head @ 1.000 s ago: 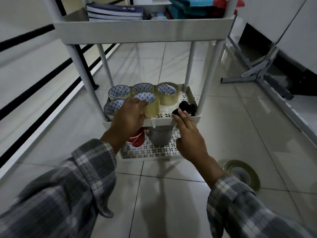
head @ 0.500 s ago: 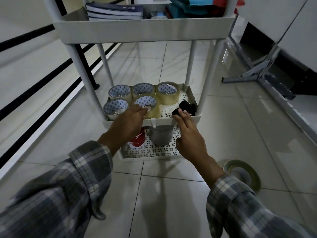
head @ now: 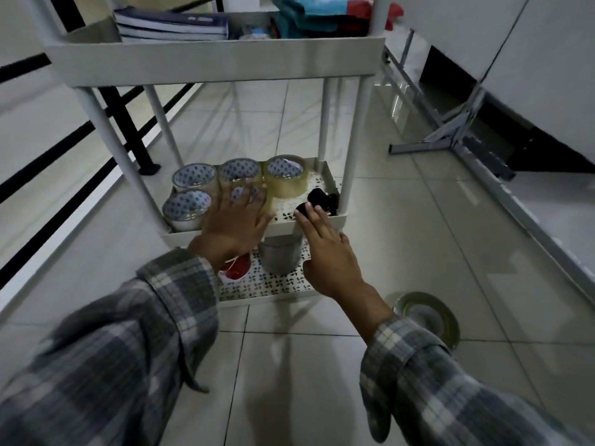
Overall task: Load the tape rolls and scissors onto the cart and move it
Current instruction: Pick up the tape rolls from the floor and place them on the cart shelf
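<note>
Tiled floor under white cart [head: 309,222], clear patterned-core tape rolls [head: 193,178] aboard, both hands [head: 236,225] flat, fingers spread, empty.

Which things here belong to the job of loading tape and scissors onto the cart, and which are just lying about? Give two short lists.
Part of the job:
- cart
- tape rolls on the middle shelf
- tape roll on the floor
- black scissors

Lying about:
- books on the top shelf
- grey cup
- red item on the bottom shelf
- metal stand
</note>
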`<state>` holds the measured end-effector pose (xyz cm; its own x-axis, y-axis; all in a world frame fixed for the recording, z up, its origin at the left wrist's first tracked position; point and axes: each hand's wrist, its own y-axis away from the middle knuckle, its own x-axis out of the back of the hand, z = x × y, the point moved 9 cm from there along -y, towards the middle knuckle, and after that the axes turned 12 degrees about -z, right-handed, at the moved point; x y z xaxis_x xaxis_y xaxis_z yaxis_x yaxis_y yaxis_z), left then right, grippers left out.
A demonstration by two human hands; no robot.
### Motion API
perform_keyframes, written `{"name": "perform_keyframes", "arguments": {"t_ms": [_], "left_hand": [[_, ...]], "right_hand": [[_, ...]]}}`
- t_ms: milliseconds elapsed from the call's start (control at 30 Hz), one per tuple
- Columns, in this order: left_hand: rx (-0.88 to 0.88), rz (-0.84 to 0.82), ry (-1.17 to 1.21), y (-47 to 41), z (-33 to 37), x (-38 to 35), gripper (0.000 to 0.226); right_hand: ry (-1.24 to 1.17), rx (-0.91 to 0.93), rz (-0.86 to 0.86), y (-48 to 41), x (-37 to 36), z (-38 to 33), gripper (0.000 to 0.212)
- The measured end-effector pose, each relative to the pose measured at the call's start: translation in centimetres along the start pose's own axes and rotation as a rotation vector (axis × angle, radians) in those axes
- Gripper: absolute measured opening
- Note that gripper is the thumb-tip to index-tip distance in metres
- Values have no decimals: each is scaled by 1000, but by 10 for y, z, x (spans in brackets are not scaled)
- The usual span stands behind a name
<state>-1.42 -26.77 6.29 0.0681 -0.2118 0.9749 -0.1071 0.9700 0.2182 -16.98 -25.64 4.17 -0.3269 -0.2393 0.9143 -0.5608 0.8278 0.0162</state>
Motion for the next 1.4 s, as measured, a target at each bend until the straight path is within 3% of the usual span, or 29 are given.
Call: {"name": "perform_keyframes", "arguments": {"t_ms": [267,367,433,533,633,767,867,933,1100,1267,1400], "left_hand": [[47,-11,-2,0,2,1,61],[26,179,-21,14,20,10,63],[-66,302,4,25,44,10,65],[-175,346,14,29,83,-6,69],[-164,369,-7,27,101,-24,74],[-105,425,-13,24,99,-30,76],[-84,442,-58,21,101,-33,74],[-81,464,-51,20,100,-34,74],[-87,507,-67,18,100,-36,77],[-79,508,-47,17,100,-37,76],[-76,473,-53,19,100,-36,75]], "right_hand": [[-2,2,-18,-1,2,-2,95],[-42,61,85,10,10,-2,94],[-54,77,274,28,20,9,73],[-47,-88,476,58,19,54,44],[-13,-307,375,75,-10,109,43],[6,-656,172,109,-53,184,60],[118,-800,-27,130,-88,223,57],[63,-854,-112,138,-107,241,56],[112,-834,-165,138,-124,255,32],[-81,-809,-133,136,-120,249,34],[-66,-715,-190,126,-112,226,37]]}}
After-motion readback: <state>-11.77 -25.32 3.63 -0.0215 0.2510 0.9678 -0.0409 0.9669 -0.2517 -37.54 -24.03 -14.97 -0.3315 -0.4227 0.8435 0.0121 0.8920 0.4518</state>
